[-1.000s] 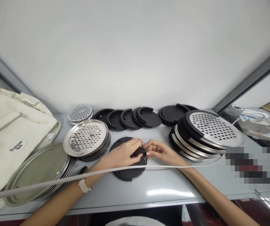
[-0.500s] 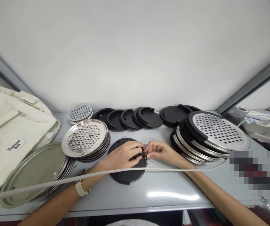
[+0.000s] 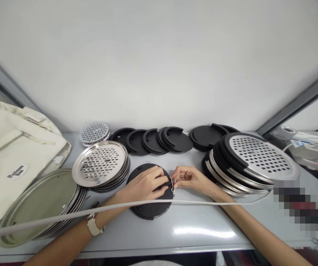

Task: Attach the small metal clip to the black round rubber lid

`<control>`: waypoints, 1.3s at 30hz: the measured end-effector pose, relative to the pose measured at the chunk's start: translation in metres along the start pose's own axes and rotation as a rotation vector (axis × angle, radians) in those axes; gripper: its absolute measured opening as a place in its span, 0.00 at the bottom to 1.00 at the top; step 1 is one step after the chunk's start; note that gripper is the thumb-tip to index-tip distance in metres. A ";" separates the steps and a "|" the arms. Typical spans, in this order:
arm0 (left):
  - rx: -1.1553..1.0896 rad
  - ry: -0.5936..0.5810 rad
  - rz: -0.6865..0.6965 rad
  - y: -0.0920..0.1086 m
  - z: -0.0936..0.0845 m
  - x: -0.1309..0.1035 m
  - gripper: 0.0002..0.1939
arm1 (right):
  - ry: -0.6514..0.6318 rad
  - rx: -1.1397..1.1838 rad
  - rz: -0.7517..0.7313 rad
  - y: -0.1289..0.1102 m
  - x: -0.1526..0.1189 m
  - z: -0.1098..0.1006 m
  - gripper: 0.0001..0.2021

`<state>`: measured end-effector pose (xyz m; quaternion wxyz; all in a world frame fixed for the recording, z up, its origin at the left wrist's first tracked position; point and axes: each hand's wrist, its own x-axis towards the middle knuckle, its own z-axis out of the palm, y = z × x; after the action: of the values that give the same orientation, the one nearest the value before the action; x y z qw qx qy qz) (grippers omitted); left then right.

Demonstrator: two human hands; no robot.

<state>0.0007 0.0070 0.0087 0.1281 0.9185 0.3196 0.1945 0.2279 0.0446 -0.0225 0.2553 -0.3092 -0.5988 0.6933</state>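
Observation:
A black round disc (image 3: 152, 212) with a raised partial rim lies on the table in front of me. My left hand (image 3: 149, 183) rests on top of it, the fingers curled and pressed together at its right edge. At that same edge sits a small shiny metal clip (image 3: 173, 187). Thumb and fingertips of my right hand (image 3: 190, 179) pinch the clip from the right. How the clip joins the disc is hidden behind the left fingers.
Perforated metal discs (image 3: 100, 164) are stacked to the left, beside green lids (image 3: 39, 207) and a cream bag (image 3: 17, 151). Black discs (image 3: 178, 140) line the wall. A tall stack (image 3: 261, 153) stands right. A pale cable (image 3: 120, 204) crosses before my forearms.
The metal clip shows more plainly between my hands now. My right fingertips have shifted slightly at it, while the left hand stays on the disc.

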 end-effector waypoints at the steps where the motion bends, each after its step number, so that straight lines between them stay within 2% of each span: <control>1: -0.002 -0.001 0.003 0.000 0.000 0.000 0.04 | 0.005 -0.006 0.010 0.000 0.000 0.000 0.13; 15: -0.003 0.014 0.000 0.001 0.000 0.000 0.04 | 0.006 -0.194 -0.029 -0.017 -0.004 0.004 0.13; 22: 0.009 -0.005 0.001 0.001 0.000 0.000 0.04 | -0.049 -0.079 0.005 -0.014 -0.005 0.004 0.14; 26: 0.028 -0.009 0.004 0.000 0.000 0.000 0.04 | -0.115 -0.076 0.012 -0.017 -0.009 0.005 0.14; 32: 0.027 -0.001 0.010 0.000 0.001 0.000 0.04 | -0.131 -0.125 -0.006 -0.020 -0.014 -0.001 0.13; 39: 0.028 0.007 0.013 0.001 -0.001 0.000 0.04 | -0.072 -0.182 -0.028 -0.019 -0.011 0.005 0.14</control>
<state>0.0008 0.0058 0.0102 0.1127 0.9216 0.3168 0.1940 0.2313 0.0368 -0.0018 0.2140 -0.2977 -0.6724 0.6430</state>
